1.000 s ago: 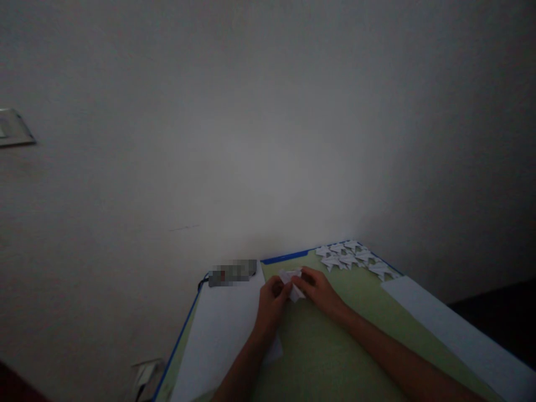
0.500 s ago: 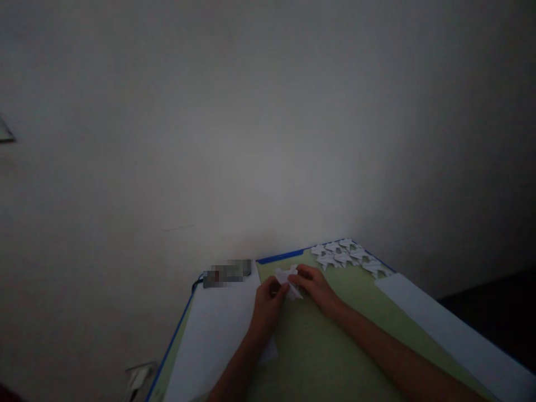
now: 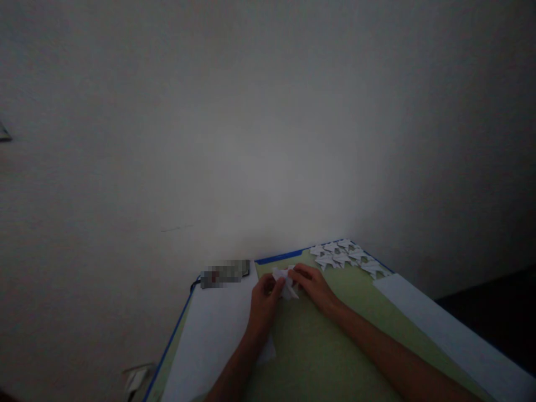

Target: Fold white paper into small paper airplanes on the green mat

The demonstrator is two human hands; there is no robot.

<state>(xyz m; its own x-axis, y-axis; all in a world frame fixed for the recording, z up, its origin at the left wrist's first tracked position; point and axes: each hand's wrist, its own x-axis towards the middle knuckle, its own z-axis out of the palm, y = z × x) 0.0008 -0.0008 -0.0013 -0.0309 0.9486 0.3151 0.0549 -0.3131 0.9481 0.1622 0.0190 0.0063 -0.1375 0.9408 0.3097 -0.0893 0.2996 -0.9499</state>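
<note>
A small piece of folded white paper (image 3: 285,279) lies on the green table top (image 3: 326,346), pinched from both sides. My left hand (image 3: 263,304) grips its left edge with thumb and fingers closed. My right hand (image 3: 313,286) presses on its right side, fingers curled over it. Both forearms reach in from the bottom of the view.
Several finished folded paper shapes (image 3: 345,257) lie in rows at the table's far right corner. White sheets lie on the left (image 3: 213,340) and along the right edge (image 3: 444,335). A dark blurred object (image 3: 224,273) sits at the back by the wall. The table has a blue rim (image 3: 280,257).
Both hands and the paper have stayed together; the view has drifted slightly, so everything sits a little further left. The paper's folds have shifted a bit between the fingers.
</note>
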